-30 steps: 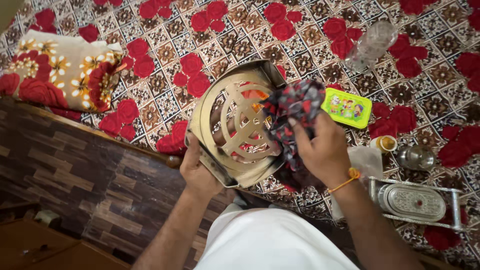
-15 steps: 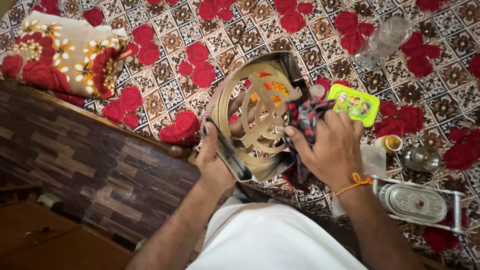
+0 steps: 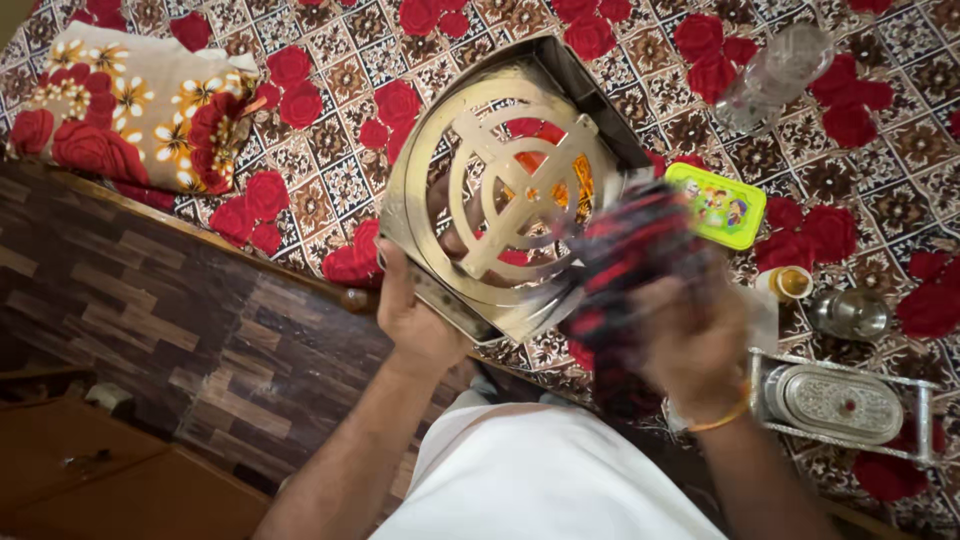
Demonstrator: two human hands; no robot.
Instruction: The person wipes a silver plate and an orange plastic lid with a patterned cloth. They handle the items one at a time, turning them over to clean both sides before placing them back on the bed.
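Brass frame [image 3: 505, 185] tilted up since prev; L hand [image 3: 412, 318] grips edge, R hand [image 3: 690, 335] clutches blurred cloth [image 3: 625, 265].

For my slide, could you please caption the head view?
Left hand holds a round brass openwork frame over a red floral bedspread while the right hand grips a dark red-patterned cloth.

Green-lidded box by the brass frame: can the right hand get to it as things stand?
Probably yes, but not freely. The green-lidded box lies uncovered on the bedspread, just beyond the right hand. That hand is full of red-and-black cloth, so it would have to drop that first.
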